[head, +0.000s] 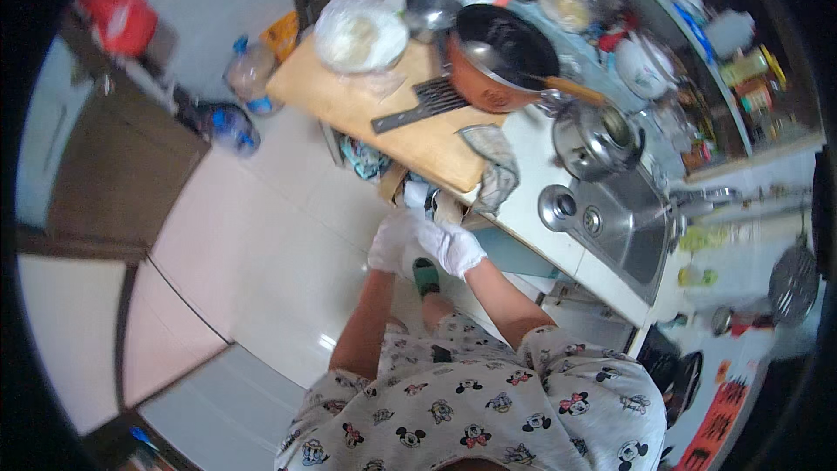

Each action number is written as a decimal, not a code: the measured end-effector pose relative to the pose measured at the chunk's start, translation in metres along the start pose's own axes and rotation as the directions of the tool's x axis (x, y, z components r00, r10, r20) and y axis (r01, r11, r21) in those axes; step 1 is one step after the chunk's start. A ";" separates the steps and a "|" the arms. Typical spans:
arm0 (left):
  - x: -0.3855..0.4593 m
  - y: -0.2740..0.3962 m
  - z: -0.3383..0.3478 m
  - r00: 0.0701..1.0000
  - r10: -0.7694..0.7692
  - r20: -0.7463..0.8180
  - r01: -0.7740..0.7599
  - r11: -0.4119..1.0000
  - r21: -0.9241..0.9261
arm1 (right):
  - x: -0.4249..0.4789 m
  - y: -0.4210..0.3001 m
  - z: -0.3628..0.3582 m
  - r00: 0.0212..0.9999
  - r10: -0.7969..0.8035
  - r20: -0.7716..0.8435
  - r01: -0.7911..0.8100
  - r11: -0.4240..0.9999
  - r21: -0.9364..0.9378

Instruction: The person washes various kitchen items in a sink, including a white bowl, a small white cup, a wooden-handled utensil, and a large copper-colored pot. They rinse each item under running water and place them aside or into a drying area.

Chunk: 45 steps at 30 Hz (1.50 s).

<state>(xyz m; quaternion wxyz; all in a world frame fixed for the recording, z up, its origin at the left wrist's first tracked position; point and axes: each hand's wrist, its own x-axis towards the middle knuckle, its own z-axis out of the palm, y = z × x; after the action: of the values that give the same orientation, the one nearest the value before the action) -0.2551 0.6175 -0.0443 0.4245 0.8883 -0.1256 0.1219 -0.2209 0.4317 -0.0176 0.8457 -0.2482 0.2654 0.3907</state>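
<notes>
White gloves cover my left hand (397, 240) and my right hand (452, 246), which are close together in front of my body, below the counter's edge. Blur hides whether either holds anything. Beyond them a wooden cutting board (366, 108) carries a black slotted spatula (422, 106), a plastic-wrapped white bowl (361, 33) and part of an orange wok (487, 82) with a black inside. A crumpled grey cloth (498, 170) hangs over the board's corner and the counter edge.
A steel pot (592, 140) stands by the sink (624, 229), with a round steel lid (556, 207) at the sink's near rim. Large plastic bottles (252, 75) stand on the floor at the upper left. Cluttered shelving is under the board. A brown cabinet (118, 163) stands at left.
</notes>
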 end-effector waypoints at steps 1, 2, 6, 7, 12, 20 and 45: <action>0.018 0.059 -0.034 0.997 0.057 -0.050 -0.064 0.987 -0.147 | -0.026 -0.001 0.008 0.997 0.000 0.083 0.001 1.000 -0.011; 0.037 0.093 -0.053 0.990 -0.139 -0.002 0.131 0.935 -0.328 | -0.051 -0.007 0.031 0.994 -0.051 0.092 0.056 0.997 -0.048; 0.101 0.171 -0.050 0.954 -0.241 0.177 0.286 0.910 -0.300 | -0.145 -0.047 0.065 0.952 -0.275 0.132 0.290 0.951 -0.107; 0.119 0.184 -0.044 0.980 -0.109 0.169 0.132 0.982 -0.136 | -0.163 -0.063 0.072 0.933 -0.321 0.163 0.341 0.933 -0.112; 0.176 0.211 0.006 0.972 -0.058 0.228 -0.008 0.960 0.280 | -0.249 -0.147 0.073 0.870 -0.480 0.108 0.487 0.872 -0.046; 0.181 0.249 0.047 0.982 -0.062 -0.176 0.107 0.961 0.254 | -0.321 -0.288 -0.094 0.427 -0.802 0.417 0.489 -0.183 -0.853; 0.348 0.247 0.030 0.549 -0.751 0.367 0.376 -0.170 -0.911 | -0.358 -0.336 -0.103 0.669 -0.741 -0.057 0.743 0.669 0.010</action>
<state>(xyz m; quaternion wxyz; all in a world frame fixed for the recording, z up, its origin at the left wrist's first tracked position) -0.0062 0.4025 0.2287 0.8891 0.3316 0.3101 -0.0580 -0.1786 -0.0145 0.2079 0.9288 -0.3301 0.1682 0.0030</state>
